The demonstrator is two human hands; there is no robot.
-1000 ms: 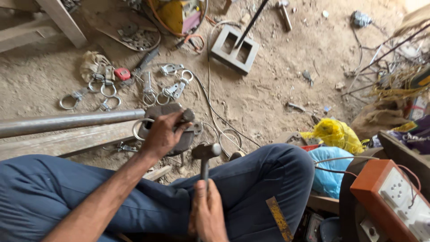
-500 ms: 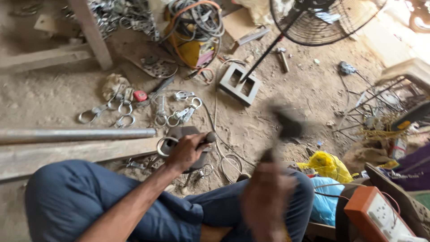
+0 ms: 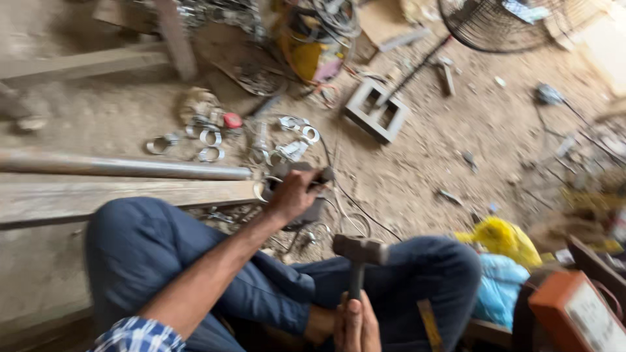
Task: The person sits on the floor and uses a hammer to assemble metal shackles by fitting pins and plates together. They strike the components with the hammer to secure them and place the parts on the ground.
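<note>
My left hand (image 3: 293, 193) grips a metal clamp ring (image 3: 268, 188) on a dark round block at the end of a long steel pipe (image 3: 124, 167). My right hand (image 3: 356, 324) is closed around the handle of a hammer (image 3: 359, 255), held upright above my right knee, its head level with my lap. I sit on the dirt floor in blue trousers, with both knees raised.
Several loose metal clamp rings (image 3: 210, 137) and a red cap (image 3: 232, 120) lie beyond the pipe. A wooden plank (image 3: 117, 199) runs beside it. A grey hollow block (image 3: 377, 110), a fan cage (image 3: 502, 26), yellow and blue bags (image 3: 502, 238) and an orange box (image 3: 577, 313) surround me.
The hammer rose into a blurred swing half a second ago and has come back down in front of my lap. My left hand stayed on the ring. The view shifted right.
</note>
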